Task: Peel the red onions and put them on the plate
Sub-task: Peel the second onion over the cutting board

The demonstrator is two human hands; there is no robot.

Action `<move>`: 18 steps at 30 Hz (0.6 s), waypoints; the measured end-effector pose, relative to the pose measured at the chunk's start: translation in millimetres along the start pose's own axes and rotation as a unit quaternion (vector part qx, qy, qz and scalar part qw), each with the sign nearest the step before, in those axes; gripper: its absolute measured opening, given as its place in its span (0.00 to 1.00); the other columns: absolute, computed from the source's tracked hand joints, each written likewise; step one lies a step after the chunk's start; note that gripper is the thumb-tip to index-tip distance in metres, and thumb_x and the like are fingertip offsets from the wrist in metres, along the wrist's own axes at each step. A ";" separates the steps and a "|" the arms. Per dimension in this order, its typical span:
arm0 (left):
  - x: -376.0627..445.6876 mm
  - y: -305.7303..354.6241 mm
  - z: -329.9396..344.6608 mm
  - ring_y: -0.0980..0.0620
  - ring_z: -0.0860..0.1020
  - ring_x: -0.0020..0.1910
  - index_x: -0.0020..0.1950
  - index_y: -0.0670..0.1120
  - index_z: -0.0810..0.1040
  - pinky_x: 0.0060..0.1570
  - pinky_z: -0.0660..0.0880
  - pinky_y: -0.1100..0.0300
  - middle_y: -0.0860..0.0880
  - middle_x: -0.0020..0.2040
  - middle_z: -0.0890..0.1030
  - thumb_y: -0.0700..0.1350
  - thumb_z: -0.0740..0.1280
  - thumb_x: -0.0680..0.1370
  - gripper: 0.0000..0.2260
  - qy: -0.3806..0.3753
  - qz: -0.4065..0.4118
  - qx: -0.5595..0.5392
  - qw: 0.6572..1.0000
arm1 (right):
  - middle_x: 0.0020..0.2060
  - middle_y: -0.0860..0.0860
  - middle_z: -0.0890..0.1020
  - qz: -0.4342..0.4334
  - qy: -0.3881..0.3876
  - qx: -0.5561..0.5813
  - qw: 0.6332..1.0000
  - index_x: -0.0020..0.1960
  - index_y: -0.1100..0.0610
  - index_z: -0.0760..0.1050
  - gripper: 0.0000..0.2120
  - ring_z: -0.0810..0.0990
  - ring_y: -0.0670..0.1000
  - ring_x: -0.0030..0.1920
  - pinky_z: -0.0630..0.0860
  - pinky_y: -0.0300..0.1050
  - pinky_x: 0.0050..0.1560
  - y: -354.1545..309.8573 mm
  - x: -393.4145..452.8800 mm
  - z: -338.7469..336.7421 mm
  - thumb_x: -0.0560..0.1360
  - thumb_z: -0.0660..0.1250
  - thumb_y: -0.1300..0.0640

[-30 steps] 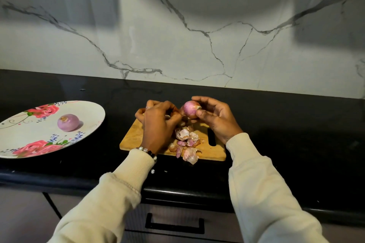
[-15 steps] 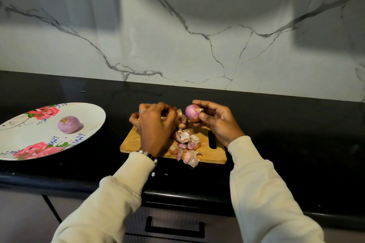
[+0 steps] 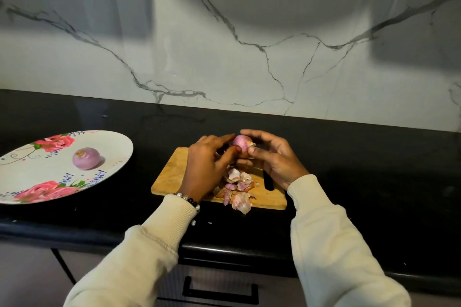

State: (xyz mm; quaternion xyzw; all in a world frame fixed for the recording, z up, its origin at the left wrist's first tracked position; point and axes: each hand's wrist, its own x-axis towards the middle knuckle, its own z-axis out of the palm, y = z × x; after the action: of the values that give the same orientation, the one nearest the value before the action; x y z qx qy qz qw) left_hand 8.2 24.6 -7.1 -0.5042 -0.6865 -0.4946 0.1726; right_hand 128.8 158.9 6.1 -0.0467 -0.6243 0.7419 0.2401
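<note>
Wooden and pale, the cutting board [image 3: 174,177] is lying on the black desk [image 3: 374,169] with a heap of papery onion skins [image 3: 237,187] spilling over its near edge. Above the board's far side, both hands are meeting around a red onion [image 3: 241,142]: the right hand [image 3: 274,159] is curling its fingers over the top and pressing its thumb against the side, while the left hand [image 3: 207,162] is pinching the onion's lower left with thumb and forefinger, so each grip is closed on it. Well to the left, a peeled onion [image 3: 86,158] is sitting on the flowered plate [image 3: 62,194], whose left rim is running out of view. The left hand is covering part of the board, and the onion's underside is hidden. A dark slot near the board's right end is hard to make out.
</note>
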 end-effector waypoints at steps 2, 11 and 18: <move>-0.6 -0.9 0.1 0.54 0.76 0.41 0.60 0.46 0.82 0.42 0.75 0.55 0.48 0.42 0.84 0.54 0.65 0.76 0.18 0.006 0.007 0.002 1.000 | 0.61 0.62 0.77 -0.001 0.000 -0.003 1.000 0.65 0.63 0.76 0.18 0.84 0.62 0.55 0.83 0.51 0.50 -0.6 -1.3 1.4 0.76 0.65 0.72; -1.6 -1.5 -1.2 0.52 0.78 0.41 0.54 0.43 0.85 0.42 0.77 0.49 0.48 0.42 0.85 0.46 0.68 0.74 0.12 0.019 0.022 0.006 1.000 | 0.62 0.61 0.79 -0.027 0.016 -0.045 0.999 0.61 0.60 0.79 0.23 0.82 0.61 0.59 0.82 0.57 0.53 1.5 -0.8 -0.8 0.66 0.75 0.67; -2.9 -5.0 -3.1 0.51 0.79 0.46 0.54 0.48 0.85 0.47 0.78 0.51 0.49 0.47 0.84 0.42 0.73 0.74 0.10 0.042 0.066 0.006 0.997 | 0.56 0.60 0.83 -0.029 0.038 -0.048 0.998 0.62 0.62 0.79 0.21 0.83 0.62 0.53 0.82 0.45 0.40 1.5 -0.2 -0.8 0.69 0.74 0.63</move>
State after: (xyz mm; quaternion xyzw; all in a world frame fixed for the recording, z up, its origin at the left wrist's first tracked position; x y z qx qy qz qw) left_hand 4.4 20.5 -10.3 -0.5259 -0.6470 -0.4991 0.2363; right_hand 128.9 159.4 4.4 -0.0677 -0.6504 0.7017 0.2828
